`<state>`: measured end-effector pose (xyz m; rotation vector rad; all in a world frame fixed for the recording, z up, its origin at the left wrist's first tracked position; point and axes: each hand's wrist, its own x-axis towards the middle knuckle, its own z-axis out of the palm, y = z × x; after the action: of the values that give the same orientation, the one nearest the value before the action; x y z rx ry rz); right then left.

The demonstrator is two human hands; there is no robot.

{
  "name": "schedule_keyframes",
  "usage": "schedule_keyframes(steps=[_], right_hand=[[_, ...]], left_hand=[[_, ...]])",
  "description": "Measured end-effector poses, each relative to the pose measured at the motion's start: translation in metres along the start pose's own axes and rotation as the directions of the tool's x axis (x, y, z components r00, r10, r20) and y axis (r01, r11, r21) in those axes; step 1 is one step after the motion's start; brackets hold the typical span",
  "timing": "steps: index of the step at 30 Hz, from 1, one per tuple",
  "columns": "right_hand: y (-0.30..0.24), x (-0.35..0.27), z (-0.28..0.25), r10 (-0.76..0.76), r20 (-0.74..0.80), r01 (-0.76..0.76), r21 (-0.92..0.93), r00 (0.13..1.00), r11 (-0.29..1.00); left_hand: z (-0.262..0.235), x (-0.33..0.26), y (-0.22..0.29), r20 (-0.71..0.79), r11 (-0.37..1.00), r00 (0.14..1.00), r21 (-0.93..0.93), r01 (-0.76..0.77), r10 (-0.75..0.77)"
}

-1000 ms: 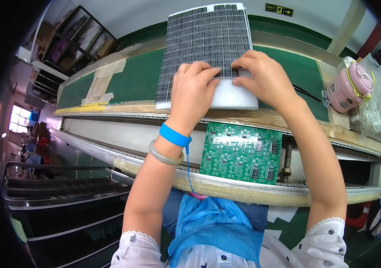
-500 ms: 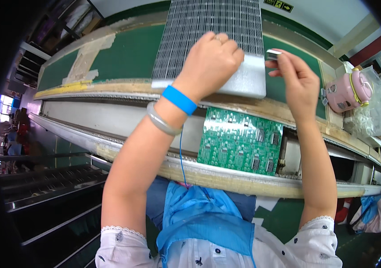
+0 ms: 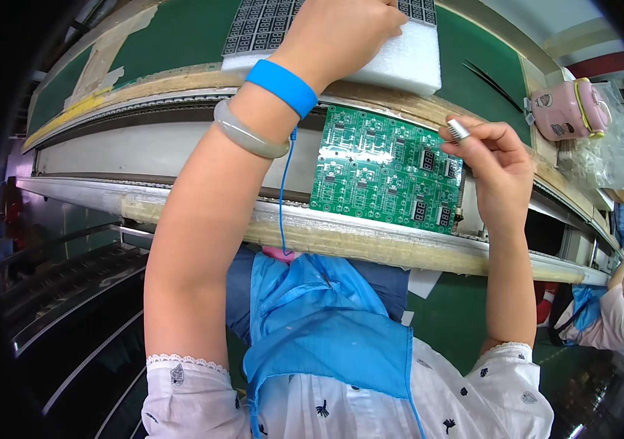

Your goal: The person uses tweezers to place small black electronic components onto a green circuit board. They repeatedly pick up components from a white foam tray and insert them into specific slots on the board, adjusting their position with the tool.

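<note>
My right hand (image 3: 502,157) pinches a small digit display (image 3: 457,131) between thumb and fingers, its white side and row of pins showing. It is held just above the right end of a green circuit board (image 3: 359,157). Several black digit displays, one of them here (image 3: 427,159), sit on that board's right part. Over a white foam block (image 3: 407,58) packed with rows of dark digit displays (image 3: 253,28), my left hand (image 3: 348,33) has its fingers curled together. Whatever is at its fingertips, if anything, is hidden.
The board lies across a rail conveyor (image 3: 180,139) in front of me. Black tweezers (image 3: 493,85) rest on the green bench mat. To the right stand a pink container (image 3: 564,110) and a clear plastic bag (image 3: 604,157). A blue cord (image 3: 283,194) hangs from my left wristband.
My right hand has come down from beside the foam block to the board's right end, turning the display so its pins show. The whole view has shifted; my left hand stays over the foam.
</note>
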<state>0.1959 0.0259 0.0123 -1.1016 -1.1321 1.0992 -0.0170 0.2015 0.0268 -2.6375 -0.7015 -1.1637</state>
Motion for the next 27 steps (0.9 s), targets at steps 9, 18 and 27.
schedule_keyframes(steps=[9, 18, 27], right_hand=[[0.005, 0.003, 0.01, -0.263, 0.316, 0.411, -0.658, 0.911, 0.631], [0.012, 0.007, 0.02, -0.225, 0.493, 0.542, -0.76, 0.84, 0.359], [0.008, 0.007, 0.023, -0.167, 0.5, 0.526, -0.787, 0.85, 0.323]], left_hand=[[0.003, 0.003, -0.005, 0.033, 0.99, 0.995, -0.095, 0.101, -0.098], [0.005, -0.003, -0.005, -0.148, 0.994, 0.985, 0.064, -0.083, 0.092], [0.011, -0.006, -0.007, -0.212, 0.995, 0.976, -0.08, -0.062, 0.043]])
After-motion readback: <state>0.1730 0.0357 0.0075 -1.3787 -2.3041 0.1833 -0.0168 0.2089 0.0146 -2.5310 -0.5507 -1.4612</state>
